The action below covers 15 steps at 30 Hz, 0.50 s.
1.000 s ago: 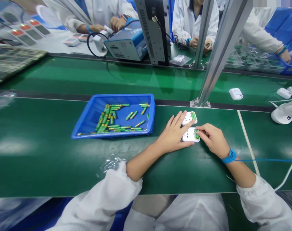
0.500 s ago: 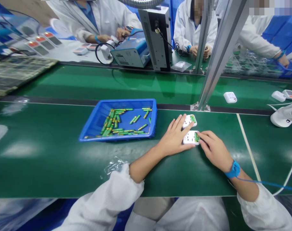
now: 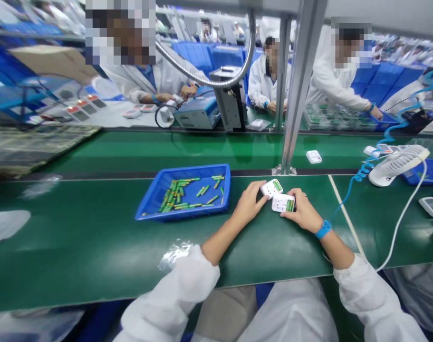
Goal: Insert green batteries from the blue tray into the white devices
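Observation:
My left hand (image 3: 251,198) grips the left edge of a small white battery-powered device (image 3: 270,189), whose open compartment shows green batteries (image 3: 277,185). A second white device (image 3: 279,203) is in my right hand (image 3: 304,209), thumb below and fingers at its far right side. Green batteries also fill its compartment. The two devices lie very close, the second a little nearer to me. To the left of my hands stands a blue tray (image 3: 183,216) holding many loose green and yellow batteries (image 3: 171,195).
A metal post (image 3: 293,104) rises behind my hands. Another white device (image 3: 313,156) lies on the green conveyor (image 3: 159,149). At the right are a white fan (image 3: 394,166) and a coiled blue cord (image 3: 359,173). Crumpled clear plastic (image 3: 175,254) lies near my left sleeve. Co-workers sit opposite.
My left hand has drawn back from over both devices to hold the farther one, now turned. My right hand has moved from pressing the batteries to gripping the nearer device. The view has tilted up.

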### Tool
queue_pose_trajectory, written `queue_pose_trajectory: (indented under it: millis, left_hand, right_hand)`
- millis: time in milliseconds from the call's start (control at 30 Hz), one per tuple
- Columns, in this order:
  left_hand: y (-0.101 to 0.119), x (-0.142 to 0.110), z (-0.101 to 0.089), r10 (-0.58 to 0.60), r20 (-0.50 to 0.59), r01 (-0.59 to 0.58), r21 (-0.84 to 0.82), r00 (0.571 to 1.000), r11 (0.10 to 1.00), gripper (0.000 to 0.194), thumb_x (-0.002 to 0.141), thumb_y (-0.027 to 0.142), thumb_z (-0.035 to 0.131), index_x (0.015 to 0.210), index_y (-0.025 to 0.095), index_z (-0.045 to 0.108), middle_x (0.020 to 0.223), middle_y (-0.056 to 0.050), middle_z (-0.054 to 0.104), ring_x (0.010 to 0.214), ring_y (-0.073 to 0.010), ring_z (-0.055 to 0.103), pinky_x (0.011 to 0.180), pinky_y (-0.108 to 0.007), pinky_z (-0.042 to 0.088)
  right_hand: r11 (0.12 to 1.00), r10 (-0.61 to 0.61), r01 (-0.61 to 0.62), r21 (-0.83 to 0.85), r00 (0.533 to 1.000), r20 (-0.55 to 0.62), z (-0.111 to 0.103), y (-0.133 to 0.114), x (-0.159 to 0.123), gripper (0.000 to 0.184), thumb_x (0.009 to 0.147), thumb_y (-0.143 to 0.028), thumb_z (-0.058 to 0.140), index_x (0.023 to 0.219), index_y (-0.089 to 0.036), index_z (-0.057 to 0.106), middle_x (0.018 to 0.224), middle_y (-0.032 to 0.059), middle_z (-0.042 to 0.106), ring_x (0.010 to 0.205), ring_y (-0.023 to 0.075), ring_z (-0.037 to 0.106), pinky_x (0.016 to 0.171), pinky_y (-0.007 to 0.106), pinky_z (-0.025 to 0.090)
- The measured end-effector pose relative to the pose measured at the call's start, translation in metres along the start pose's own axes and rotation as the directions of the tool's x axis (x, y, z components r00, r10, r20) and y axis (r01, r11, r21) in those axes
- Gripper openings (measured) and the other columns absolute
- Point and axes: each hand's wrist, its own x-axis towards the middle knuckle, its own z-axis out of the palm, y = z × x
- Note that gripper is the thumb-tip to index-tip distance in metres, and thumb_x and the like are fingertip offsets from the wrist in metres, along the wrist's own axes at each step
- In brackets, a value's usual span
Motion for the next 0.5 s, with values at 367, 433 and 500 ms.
queue_pose_trajectory:
  millis: [367,433,500]
  left_hand:
    - [0.019,-0.014,-0.005,0.342,0.243,-0.358,0.025,0.908,0.933,0.053,0.100,0.011,0.054,0.149,0.022,0.069,0.153,-0.014,0.069,0.147,-0.0294,0.062,0.129,-0.061,0.049]
    - [0.024,-0.015,-0.004,0.400,0.272,-0.418,0.008,0.875,0.909,0.050,0.100,0.012,0.054,0.148,0.021,0.069,0.157,-0.015,0.068,0.153,-0.0284,0.060,0.133,-0.058,0.047]
    - [0.027,-0.015,-0.001,0.416,0.303,-0.437,0.000,0.857,0.900,0.050,0.101,0.012,0.053,0.149,0.020,0.067,0.160,-0.015,0.066,0.157,-0.0270,0.057,0.135,-0.055,0.046]
  right_hand:
    - [0.995,-0.089,0.075,-0.072,0.973,-0.212,-0.038,0.058,0.001,0.061,0.080,0.001,0.051,0.129,-0.018,0.081,0.145,0.0134,0.079,0.141,0.0287,0.070,0.129,0.050,0.046]
    - [0.995,-0.067,0.054,-0.079,0.983,-0.172,-0.032,0.058,-0.002,0.064,0.079,0.000,0.053,0.133,-0.020,0.082,0.155,0.0110,0.073,0.151,0.0290,0.063,0.133,0.051,0.043]
    - [0.996,-0.031,0.017,-0.092,0.987,-0.155,-0.024,0.051,-0.004,0.060,0.085,-0.005,0.057,0.138,-0.023,0.081,0.161,0.0086,0.069,0.159,0.0301,0.055,0.135,0.055,0.040]
